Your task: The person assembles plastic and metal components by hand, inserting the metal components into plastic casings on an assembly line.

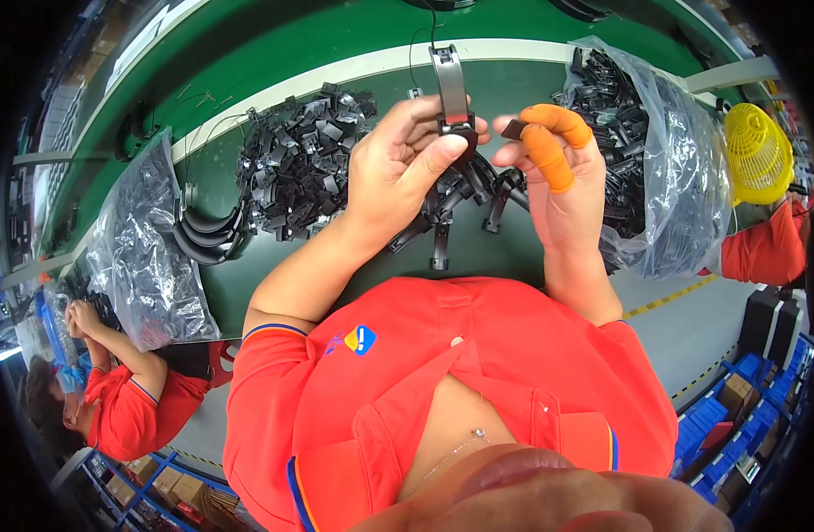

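Note:
My left hand [398,164] is closed around the lower end of a curved, dark headband-like part [450,78], which stands upright with a thin wire at its top. A red stripe crosses it just above the thumb. My right hand [562,168], with orange finger cots [549,158] on some fingers, pinches a small flat black piece [514,129] close beside that part. Below both hands, several black hinged parts [440,244] lie on the green table [336,270]. The fingers partly hide the lower end of the curved part.
A heap of small black pieces [301,168] lies left, near stacked curved black bands [210,235] and a clear plastic bag [150,257]. At right, another bag [682,195] holds black parts [606,124]. Beyond it hangs a yellow basket [759,151]. Co-workers in red [150,399] sit on both sides.

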`<state>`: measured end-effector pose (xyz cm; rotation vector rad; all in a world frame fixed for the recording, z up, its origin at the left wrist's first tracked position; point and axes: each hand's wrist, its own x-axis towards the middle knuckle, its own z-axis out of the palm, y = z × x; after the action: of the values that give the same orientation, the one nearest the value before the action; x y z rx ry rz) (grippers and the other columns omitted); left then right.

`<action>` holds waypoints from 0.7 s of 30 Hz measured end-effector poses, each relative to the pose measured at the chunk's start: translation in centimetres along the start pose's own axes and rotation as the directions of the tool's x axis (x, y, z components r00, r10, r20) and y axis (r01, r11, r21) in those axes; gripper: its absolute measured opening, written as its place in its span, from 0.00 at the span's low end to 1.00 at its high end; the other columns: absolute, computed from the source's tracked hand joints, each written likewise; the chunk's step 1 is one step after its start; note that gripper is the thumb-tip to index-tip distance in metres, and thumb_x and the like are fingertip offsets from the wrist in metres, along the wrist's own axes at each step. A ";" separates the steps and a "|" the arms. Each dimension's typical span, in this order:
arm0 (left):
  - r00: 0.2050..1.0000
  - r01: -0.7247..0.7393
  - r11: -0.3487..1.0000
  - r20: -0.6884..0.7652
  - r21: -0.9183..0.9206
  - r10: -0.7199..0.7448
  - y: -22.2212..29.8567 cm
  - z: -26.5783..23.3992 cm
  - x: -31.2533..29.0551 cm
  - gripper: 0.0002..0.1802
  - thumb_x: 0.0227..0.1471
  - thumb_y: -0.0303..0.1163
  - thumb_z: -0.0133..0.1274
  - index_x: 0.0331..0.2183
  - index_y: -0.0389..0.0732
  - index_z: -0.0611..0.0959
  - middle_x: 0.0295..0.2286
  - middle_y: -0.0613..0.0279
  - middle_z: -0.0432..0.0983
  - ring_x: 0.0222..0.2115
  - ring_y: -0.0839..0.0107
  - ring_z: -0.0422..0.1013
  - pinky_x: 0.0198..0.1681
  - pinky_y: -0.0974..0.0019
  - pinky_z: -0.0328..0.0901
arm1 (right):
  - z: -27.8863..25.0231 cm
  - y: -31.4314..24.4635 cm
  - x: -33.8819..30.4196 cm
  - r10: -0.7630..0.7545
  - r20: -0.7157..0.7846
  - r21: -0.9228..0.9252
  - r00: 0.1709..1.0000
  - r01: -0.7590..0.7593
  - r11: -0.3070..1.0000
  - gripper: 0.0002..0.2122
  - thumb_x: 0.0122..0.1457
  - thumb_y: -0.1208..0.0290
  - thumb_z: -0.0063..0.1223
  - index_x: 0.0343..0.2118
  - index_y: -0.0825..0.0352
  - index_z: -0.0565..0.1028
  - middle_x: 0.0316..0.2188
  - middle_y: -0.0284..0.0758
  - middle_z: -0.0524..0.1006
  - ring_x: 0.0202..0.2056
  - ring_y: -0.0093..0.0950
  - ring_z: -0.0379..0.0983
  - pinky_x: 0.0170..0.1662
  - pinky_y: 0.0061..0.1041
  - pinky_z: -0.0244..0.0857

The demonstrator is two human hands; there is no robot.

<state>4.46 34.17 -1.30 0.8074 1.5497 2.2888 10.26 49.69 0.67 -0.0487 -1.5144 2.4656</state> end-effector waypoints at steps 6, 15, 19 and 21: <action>0.999 -0.054 0.988 0.013 0.143 0.053 0.0 0.3 -0.6 0.20 0.48 0.22 0.52 0.44 0.28 0.68 0.38 0.52 0.72 0.41 0.67 0.70 0.45 0.69 0.66 | -0.1 0.9 -0.1 -0.245 0.101 -0.323 0.964 0.264 0.909 0.07 0.48 0.81 0.55 0.32 0.69 0.74 0.40 0.35 0.67 0.38 0.22 0.67 0.40 0.18 0.63; 0.996 -0.049 0.980 0.079 0.194 0.034 -0.2 0.4 -0.6 0.17 0.50 0.26 0.50 0.43 0.30 0.71 0.37 0.54 0.73 0.39 0.68 0.72 0.42 0.69 0.67 | 0.4 0.9 0.1 -0.018 0.130 0.044 0.991 0.013 0.999 0.16 0.47 0.78 0.57 0.41 0.68 0.72 0.40 0.32 0.69 0.43 0.22 0.65 0.44 0.17 0.59; 0.986 -0.081 0.938 0.165 0.337 0.026 0.0 0.4 -0.6 0.17 0.51 0.30 0.50 0.43 0.33 0.71 0.36 0.54 0.73 0.36 0.68 0.72 0.39 0.69 0.66 | -0.4 0.8 0.5 0.146 0.300 0.117 0.943 -0.188 0.975 0.21 0.58 0.63 0.42 0.49 0.74 0.65 0.51 0.41 0.65 0.48 0.28 0.65 0.50 0.26 0.58; 0.991 -0.017 0.958 0.133 0.287 -0.023 -0.8 0.6 -1.0 0.17 0.51 0.32 0.50 0.43 0.35 0.71 0.35 0.55 0.73 0.35 0.69 0.72 0.39 0.69 0.66 | -0.3 0.4 0.6 0.049 0.292 -0.182 0.955 0.005 0.983 0.17 0.58 0.67 0.43 0.47 0.73 0.67 0.47 0.41 0.69 0.45 0.27 0.67 0.48 0.25 0.61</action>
<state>5.50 34.43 -2.17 1.0068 1.8434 1.9845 9.64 49.93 0.20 0.2852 -1.8661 2.4280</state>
